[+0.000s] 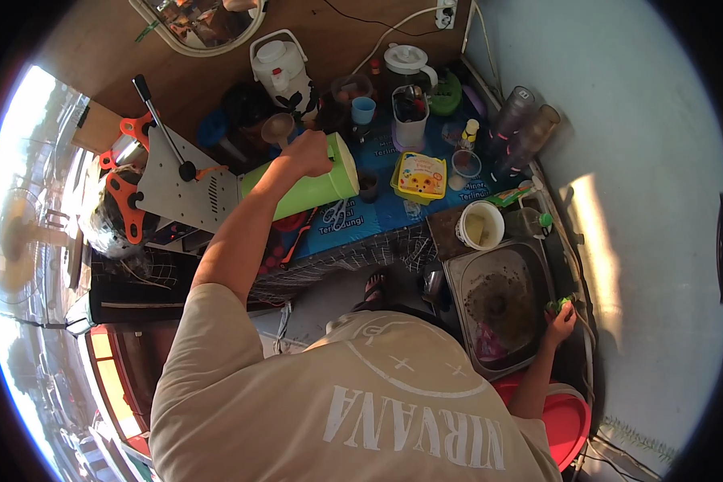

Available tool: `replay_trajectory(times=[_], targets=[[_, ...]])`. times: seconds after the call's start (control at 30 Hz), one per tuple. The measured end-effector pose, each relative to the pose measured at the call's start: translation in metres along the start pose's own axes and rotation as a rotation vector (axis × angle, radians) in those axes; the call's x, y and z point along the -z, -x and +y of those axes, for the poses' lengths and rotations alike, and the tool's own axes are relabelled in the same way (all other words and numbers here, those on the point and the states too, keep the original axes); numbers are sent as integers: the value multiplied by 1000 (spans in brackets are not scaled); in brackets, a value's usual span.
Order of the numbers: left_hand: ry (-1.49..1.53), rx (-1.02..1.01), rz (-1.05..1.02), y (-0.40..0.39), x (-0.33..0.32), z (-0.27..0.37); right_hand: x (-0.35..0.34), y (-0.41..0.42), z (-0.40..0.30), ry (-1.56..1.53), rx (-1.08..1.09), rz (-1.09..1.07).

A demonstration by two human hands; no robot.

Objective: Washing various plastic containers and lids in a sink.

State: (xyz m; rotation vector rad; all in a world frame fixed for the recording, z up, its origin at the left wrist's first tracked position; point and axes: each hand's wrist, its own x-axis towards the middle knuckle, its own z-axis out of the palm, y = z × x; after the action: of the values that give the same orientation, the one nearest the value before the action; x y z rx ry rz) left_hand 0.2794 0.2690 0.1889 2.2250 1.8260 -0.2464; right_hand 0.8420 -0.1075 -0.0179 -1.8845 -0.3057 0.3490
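Note:
My left hand (309,155) grips a light green cylindrical jug (313,191) near its handle, over the blue-covered table. The jug is tilted well over on its side, beside a sealing machine with a steel plate (184,175). My right hand (560,325) is at the far rim of the steel sink (521,265), with its fingers around a small green object (557,305); whether this is a tap handle or something loose, I cannot tell. Dark residue and a crumpled pink item (490,344) lie in the basin.
A white bucket (481,225) and a green-capped bottle (527,222) stand behind the sink. On the table are a yellow tub (420,178), a blue cup (363,111), white-handled scissors (336,215) and a white drink dispenser (280,72). A red basin (563,422) sits below my right arm.

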Motion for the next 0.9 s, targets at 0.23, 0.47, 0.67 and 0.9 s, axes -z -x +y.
replay_trajectory(times=[0.23,0.47,0.67,0.9], targets=[[-21,19,7,6,2,-1,3,31,29,-57,-50,-101],[-23,39,18,20,0,-1,10,61,66,-44,-183,-401],[-79,7,60,16,-8,-8,6,100,43,511,355,-573],[-48,-54,117,27,5,-7,2,129,12,608,366,-683]])
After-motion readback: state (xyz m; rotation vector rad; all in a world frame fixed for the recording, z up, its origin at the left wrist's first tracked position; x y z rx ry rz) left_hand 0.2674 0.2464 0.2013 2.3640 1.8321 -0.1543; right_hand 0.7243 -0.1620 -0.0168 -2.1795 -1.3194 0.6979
